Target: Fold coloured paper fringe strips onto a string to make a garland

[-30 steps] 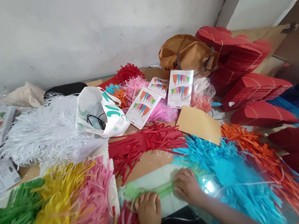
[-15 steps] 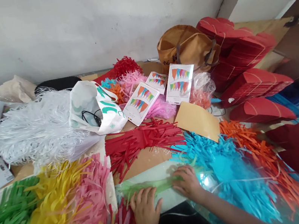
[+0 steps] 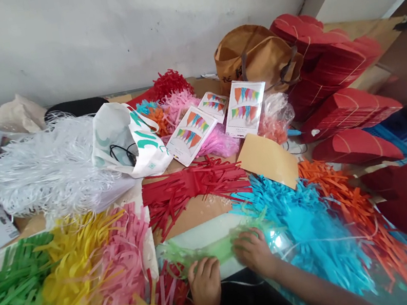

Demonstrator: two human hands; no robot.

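A light green fringed tissue paper [image 3: 219,248] lies across the pale board [image 3: 198,237] in front of me, its cut strips fanning out at both ends. My left hand [image 3: 205,281] is at its near left part, fingers drawn together and bent over the paper's edge. On the right part rests my right hand [image 3: 254,252], its fingers curled onto the green paper. Both thumbs are mostly hidden. Just beyond, a red fringed tissue bundle [image 3: 193,183] lies on brown cardboard [image 3: 198,216].
Green [image 3: 12,283], yellow [image 3: 67,269] and pink fringe piles [image 3: 120,270] lie left; blue [image 3: 304,229] and orange ones [image 3: 346,191] lie right. Behind are white fringe [image 3: 50,168], a white bag [image 3: 148,146], packaged garland cards [image 3: 245,106] and a brown bag [image 3: 253,55]. Red bundles [image 3: 352,109] stand right.
My left hand has shifted right and its spread fingers have drawn together over the paper's near edge. The right hand stays nearly in place. The green strips have spread more.
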